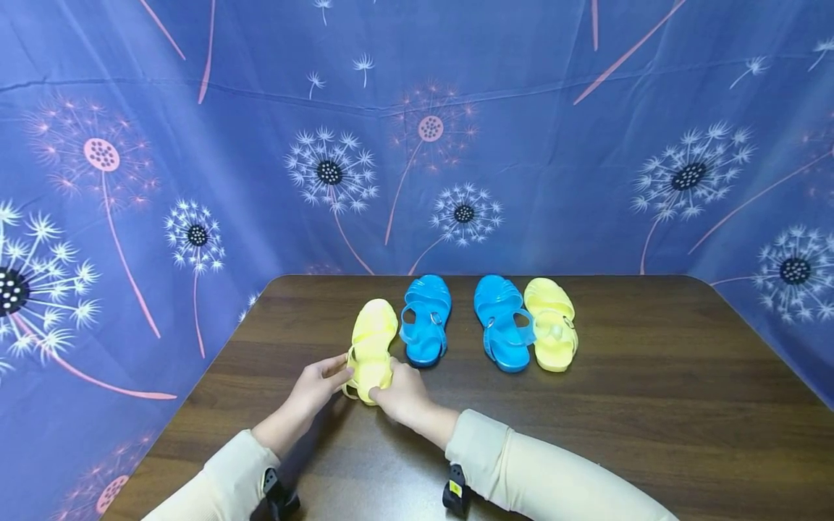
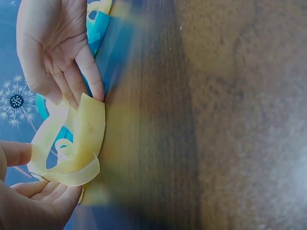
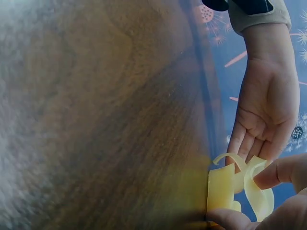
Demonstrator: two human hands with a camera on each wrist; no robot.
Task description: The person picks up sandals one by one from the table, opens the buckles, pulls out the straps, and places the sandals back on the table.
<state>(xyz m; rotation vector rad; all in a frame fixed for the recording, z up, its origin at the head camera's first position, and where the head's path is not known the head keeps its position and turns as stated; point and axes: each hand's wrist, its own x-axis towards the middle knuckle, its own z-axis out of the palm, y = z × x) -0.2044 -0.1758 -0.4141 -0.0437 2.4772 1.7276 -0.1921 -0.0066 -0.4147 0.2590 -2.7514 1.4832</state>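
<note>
A yellow sandal [image 1: 373,347] lies at the left of the row, its toe toward the far edge and its heel toward me. My left hand [image 1: 317,387] holds its left side, with the thumb and fingers [image 2: 48,191] at the strap. On the other side, my right hand [image 1: 405,393] grips the heel part. In the right wrist view, one digit lies along the sole [image 3: 221,189] and another presses the strap [image 3: 259,191]. Just right of this sandal is a blue sandal [image 1: 426,318].
A second blue sandal [image 1: 502,325] and a second yellow sandal [image 1: 554,329] lie side by side farther right, toes toward the back. All rest on a dark wooden table [image 1: 651,405]. A blue cloth with dandelion prints [image 1: 547,145] hangs behind the table.
</note>
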